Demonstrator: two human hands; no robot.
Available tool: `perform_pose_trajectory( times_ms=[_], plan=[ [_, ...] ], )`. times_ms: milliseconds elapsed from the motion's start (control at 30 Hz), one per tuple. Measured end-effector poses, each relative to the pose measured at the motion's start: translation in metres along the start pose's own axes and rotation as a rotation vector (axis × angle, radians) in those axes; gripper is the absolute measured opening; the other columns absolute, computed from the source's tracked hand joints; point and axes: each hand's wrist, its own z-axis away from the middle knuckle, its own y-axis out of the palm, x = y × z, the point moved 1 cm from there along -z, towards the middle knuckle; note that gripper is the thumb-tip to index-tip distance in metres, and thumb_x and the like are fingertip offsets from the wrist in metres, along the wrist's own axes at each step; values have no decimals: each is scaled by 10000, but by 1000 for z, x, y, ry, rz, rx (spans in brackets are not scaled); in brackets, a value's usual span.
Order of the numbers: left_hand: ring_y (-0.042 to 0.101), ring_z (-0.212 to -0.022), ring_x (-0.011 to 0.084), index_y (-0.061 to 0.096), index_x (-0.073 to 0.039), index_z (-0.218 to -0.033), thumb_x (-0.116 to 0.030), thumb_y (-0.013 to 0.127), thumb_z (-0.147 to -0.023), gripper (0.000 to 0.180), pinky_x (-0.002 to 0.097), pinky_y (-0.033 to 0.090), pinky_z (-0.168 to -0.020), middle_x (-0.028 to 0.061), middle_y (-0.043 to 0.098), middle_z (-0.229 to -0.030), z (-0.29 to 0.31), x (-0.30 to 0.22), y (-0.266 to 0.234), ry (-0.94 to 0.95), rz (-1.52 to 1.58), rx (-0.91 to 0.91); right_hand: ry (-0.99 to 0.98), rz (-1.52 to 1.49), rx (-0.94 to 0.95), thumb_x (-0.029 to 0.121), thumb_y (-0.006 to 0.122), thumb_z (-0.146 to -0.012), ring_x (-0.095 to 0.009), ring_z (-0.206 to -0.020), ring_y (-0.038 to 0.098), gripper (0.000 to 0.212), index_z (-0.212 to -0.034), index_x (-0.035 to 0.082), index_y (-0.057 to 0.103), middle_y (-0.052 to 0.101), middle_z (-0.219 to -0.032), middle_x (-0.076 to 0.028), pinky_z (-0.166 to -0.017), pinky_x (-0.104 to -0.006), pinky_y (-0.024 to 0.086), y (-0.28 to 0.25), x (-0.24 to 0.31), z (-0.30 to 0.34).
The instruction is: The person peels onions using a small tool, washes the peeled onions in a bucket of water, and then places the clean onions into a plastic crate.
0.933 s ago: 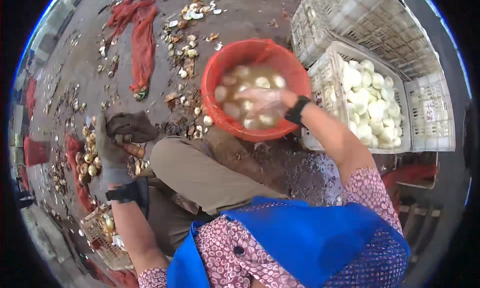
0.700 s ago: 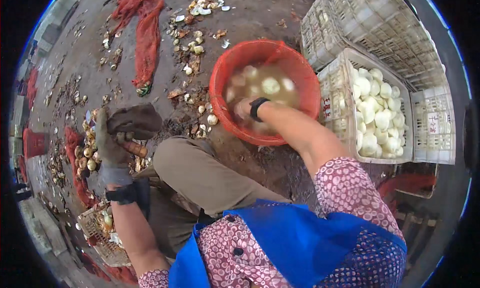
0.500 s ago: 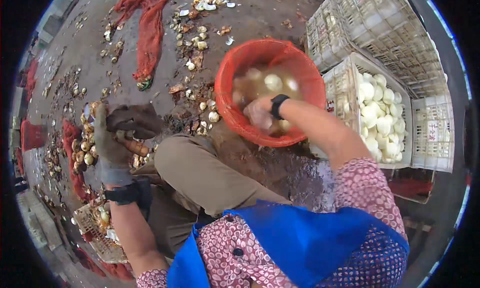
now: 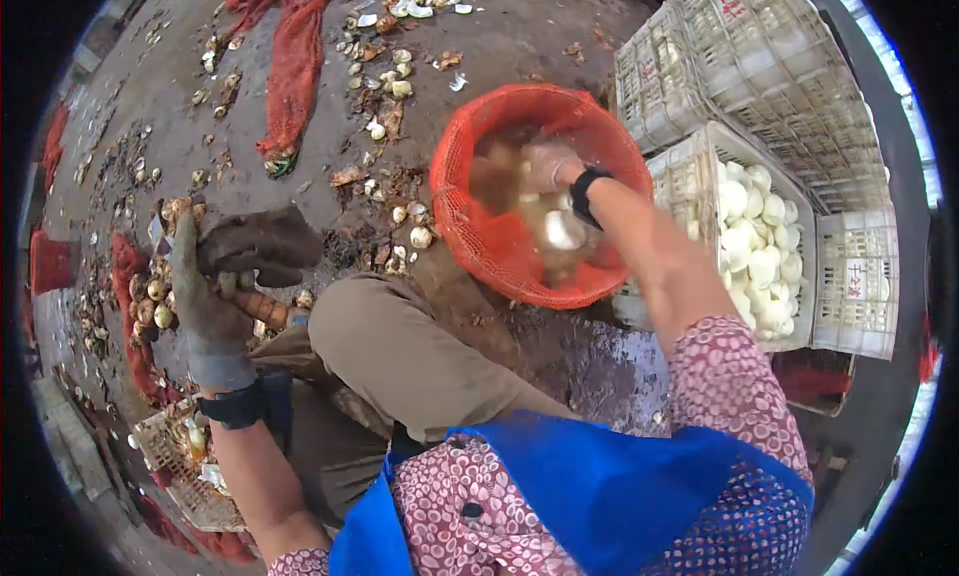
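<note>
My right hand (image 4: 554, 166), bare and with a dark band at the wrist, reaches into cloudy water in a red tub (image 4: 462, 246) draped with red mesh. Its fingers are blurred and partly under water. A peeled white onion (image 4: 565, 230) floats close to the wrist. On the left, my left hand (image 4: 208, 311) wears a grey glove and is closed round a brown wooden handle (image 4: 262, 307); the handle's far end is unclear. Against the same hand rests a dark brown, crumpled thing (image 4: 262, 241), perhaps a glove or cloth.
Right of the tub stands a white plastic crate (image 4: 711, 141) full of peeled onions (image 4: 764, 256), with stacked crates (image 4: 769, 56) behind it. Unpeeled onions (image 4: 150, 301) lie beyond my left hand. A red mesh bag (image 4: 292, 76) and peelings (image 4: 375, 181) litter the ground. A low crate (image 4: 190, 491) sits lower left.
My right hand has moved farther back and right in the tub, and the floating onion shows nearer the front. My left hand keeps its hold, slightly shifted left in view.
</note>
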Motion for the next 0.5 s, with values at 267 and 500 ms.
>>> perform_pose_trajectory(
  times_ms=[267, 500],
  plan=[
    [624, -683, 117, 599, -77, -1090, -350, 492, -966, 318, 224, 429, -520, 43, 662, -859, -2, 0, -15, 8, -6, -85, -595, 121, 282, 278, 690, -696, -260, -820, 630, 300, -903, 61, 691, 654, -872, -117, -715, -383, 511, -10, 58, 6],
    [643, -811, 143, 578, -57, -1165, -344, 467, -981, 358, 226, 492, -601, 85, 666, -991, -9, 5, -23, -4, -33, 55, -351, -912, 270, 250, 639, -734, -177, -597, 583, 195, -762, 58, 621, 581, -666, -49, -562, -331, 469, -56, 10, 74]
  ],
)
